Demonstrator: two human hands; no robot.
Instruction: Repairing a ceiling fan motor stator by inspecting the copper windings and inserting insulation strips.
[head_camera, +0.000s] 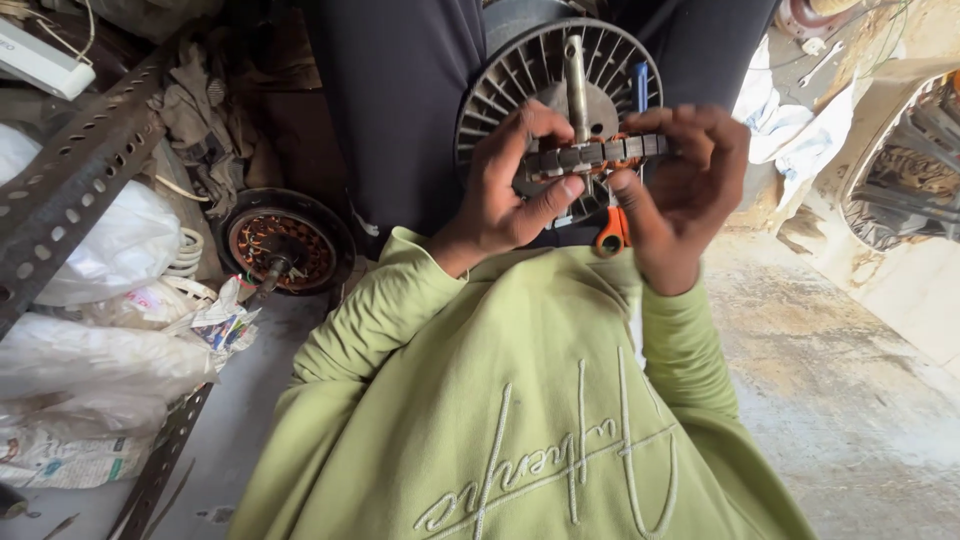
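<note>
Now | left hand and right hand both clamped on stator core | core between grips, over finned motor housing

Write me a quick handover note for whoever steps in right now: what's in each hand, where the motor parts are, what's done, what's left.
Left hand: grips the left end of the wound stator, thumb underneath.
Right hand: grips its right end, fingers curled over the top.
Stator: held edge-on on its shaft, in front of the finned rotor housing.
Orange-handled tool: just below the hands, untouched.
Second wound stator: on the floor at left.
Done: stator is out of the housing.
Left: cannot tell from this view.
</note>
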